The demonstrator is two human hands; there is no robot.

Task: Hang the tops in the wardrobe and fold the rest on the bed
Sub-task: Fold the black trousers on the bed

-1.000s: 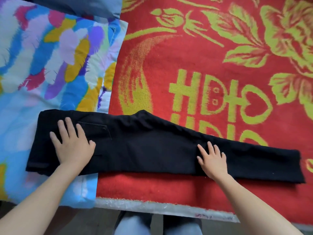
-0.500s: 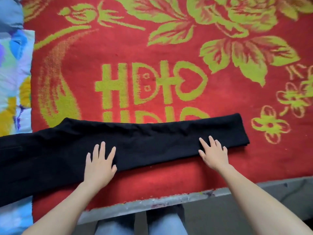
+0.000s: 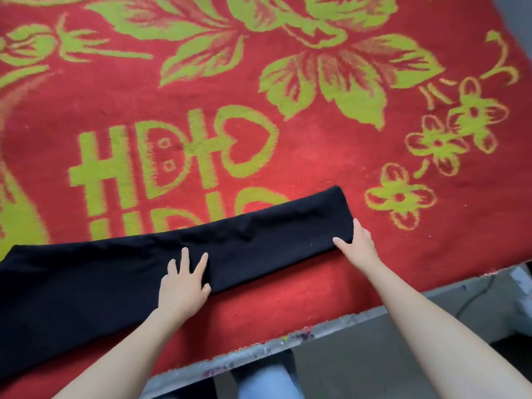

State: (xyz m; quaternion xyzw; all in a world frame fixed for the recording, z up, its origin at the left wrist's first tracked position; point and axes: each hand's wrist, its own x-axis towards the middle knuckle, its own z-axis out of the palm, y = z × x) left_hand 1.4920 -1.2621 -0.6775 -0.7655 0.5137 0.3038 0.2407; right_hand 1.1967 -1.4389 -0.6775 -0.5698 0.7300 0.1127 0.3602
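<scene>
**Right hand shifted to the hem, ready to fold the legs over**

The black trousers (image 3: 259,246), already doubled leg on leg, lay flat on the bed near its front edge. Their long axis ran left to right, roughly along that edge and climbing a little away from the person toward the right. The hem end pointed right and slightly away. The waist end ran out of view at the left.

Half a second before, both hands had rested flat on the near edge of the cloth with fingers spread. Since then the right hand (image 3: 358,249) had slid out to the hem corner and taken hold of it. Its thumb lay on top and its forefinger ran along the hem edge, while the other fingers were hidden, seemingly beneath the cloth. The left hand (image 3: 184,286) had moved up the leg toward its middle and pressed down there, fingers spread.

By this reading the smoothing was finished and the crosswise fold was about to start, the left hand marking the crease and the right carrying the hem leftward.

Under the trousers lay the red blanket (image 3: 316,156) with its green flowers, and the pale bed edge (image 3: 259,352) ran in front of the person's knees
</scene>
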